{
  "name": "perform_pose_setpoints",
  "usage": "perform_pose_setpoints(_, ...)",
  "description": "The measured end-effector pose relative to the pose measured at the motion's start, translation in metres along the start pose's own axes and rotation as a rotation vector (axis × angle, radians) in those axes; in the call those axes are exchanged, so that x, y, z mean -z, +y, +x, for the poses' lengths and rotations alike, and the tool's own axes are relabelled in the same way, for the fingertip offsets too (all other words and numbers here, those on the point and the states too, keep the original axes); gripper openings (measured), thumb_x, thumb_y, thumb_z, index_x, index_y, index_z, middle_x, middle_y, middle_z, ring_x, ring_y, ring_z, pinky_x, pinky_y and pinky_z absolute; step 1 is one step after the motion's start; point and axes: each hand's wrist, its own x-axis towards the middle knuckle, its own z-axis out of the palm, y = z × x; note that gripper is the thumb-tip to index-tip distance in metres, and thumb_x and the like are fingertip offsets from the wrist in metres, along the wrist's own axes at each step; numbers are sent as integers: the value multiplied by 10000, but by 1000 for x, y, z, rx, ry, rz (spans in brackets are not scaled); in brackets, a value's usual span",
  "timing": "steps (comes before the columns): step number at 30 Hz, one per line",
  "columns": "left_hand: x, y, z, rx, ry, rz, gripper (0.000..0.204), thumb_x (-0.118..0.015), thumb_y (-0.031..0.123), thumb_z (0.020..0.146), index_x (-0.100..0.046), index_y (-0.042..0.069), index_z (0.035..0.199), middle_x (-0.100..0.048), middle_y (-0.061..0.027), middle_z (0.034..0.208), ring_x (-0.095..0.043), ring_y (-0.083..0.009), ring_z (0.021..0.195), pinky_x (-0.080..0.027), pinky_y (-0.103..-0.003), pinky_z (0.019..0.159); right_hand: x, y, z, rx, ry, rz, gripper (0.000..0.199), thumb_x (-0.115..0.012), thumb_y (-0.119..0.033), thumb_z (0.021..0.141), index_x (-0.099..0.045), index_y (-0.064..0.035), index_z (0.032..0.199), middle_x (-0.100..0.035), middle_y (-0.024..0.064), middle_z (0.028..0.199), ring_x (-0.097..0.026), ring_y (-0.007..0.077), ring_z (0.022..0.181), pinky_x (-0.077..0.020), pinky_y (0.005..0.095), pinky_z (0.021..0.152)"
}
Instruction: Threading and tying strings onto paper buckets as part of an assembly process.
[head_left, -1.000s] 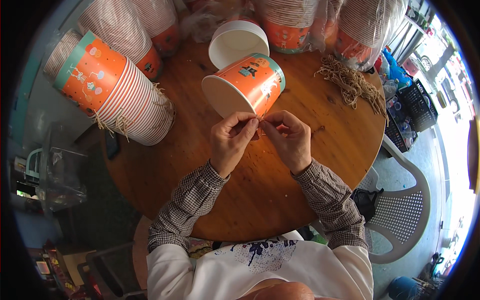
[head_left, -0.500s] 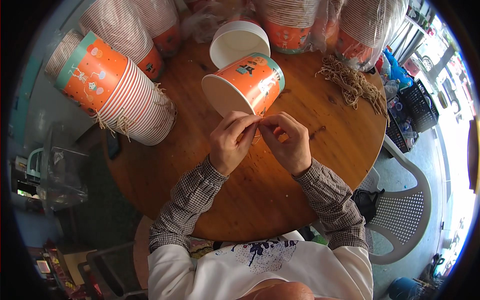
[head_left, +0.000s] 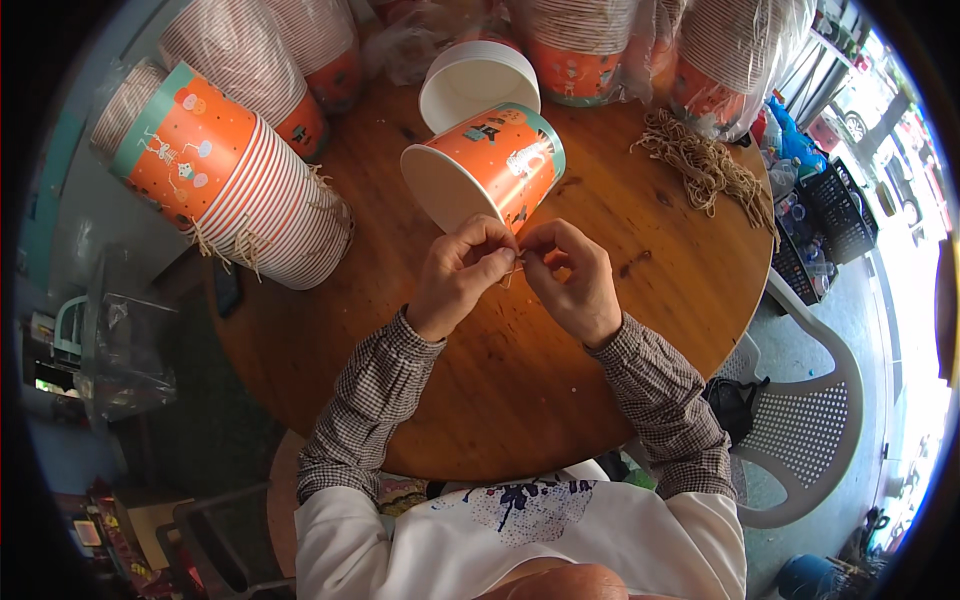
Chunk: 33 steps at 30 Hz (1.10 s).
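Both hands are working a bit of tan string (head_left: pixel 512 268) right at the rim of the orange cup (head_left: pixel 487 172), which lies on its side near the middle of the round desk (head_left: pixel 560 400), mouth pointing toward 8 o'clock. Left hand (head_left: pixel 458 280) is curled with thumb and forefinger pinching one end of the string; right hand (head_left: pixel 570 278) pinches the other end, fingertips nearly touching the left's.

To do this bit well, I'd say keep the pinch close to the cup wall so the string stays taut, and don't yank, since a paper rim looks like it would tear easily (just my guess from how thin it looks).

The cup itself: orange with a teal band at the rim, little cartoon figures on the side, plain white inside. At 11 o'clock from it sits a white tub (head_left: pixel 478 82); at 9 o'clock a long nested stack (head_left: pixel 235 180) of the same cups; at 2 o'clock a pile of strings (head_left: pixel 705 165).
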Motion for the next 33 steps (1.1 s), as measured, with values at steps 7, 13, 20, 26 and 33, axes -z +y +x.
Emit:
perform_pose_setpoints(7, 0, -3, 0, 293, 45, -546, 127, -562, 111, 926, -625, 19, 987, -639, -28, 883, -586, -106, 735, -488, -248, 712, -5, 0, 0, -26, 87, 117, 151, -664, -35, 845, -600, -16, 980, -654, 57, 866, -639, 116, 782, -511, 257, 635)
perform_pose_setpoints(13, -5, -1, -2, 281, 104, -553, 124, -574, 101, 948, -636, 2, 991, -641, -25, 849, -579, -90, 721, -487, -234, 680, 2, -5, 1, 244, 76, -104, 192, -698, -20, 810, -634, -39, 989, -625, 57, 892, -640, 161, 771, -526, 275, 623)
perform_pose_setpoints(20, -8, -3, -1, 278, 112, -501, 137, -596, 105, 942, -643, -4, 1010, -648, -29, 868, -597, -89, 749, -495, -230, 693, 2, -1, 2, 415, 142, -279, 142, -677, 3, 818, -654, -44, 950, -633, 63, 858, -640, 161, 735, -531, 272, 602)
perform_pose_setpoints(26, -13, -6, 0, 149, 125, -327, 153, -612, 92, 935, -641, -18, 1037, -651, -23, 858, -602, -76, 754, -502, -223, 709, 5, -1, 5, 169, 158, -34, 89, -656, 15, 836, -639, -20, 916, -639, 58, 846, -638, 143, 741, -525, 267, 618)
perform_pose_setpoints(33, -17, -11, -3, 63, 138, -75, 95, -617, 38, 915, -642, -18, 988, -656, -32, 869, -617, -85, 780, -514, -228, 698, 6, 3, 6, 57, 165, 148, 61, -633, 12, 859, -621, -14, 913, -627, 39, 868, -621, 108, 778, -504, 243, 659)
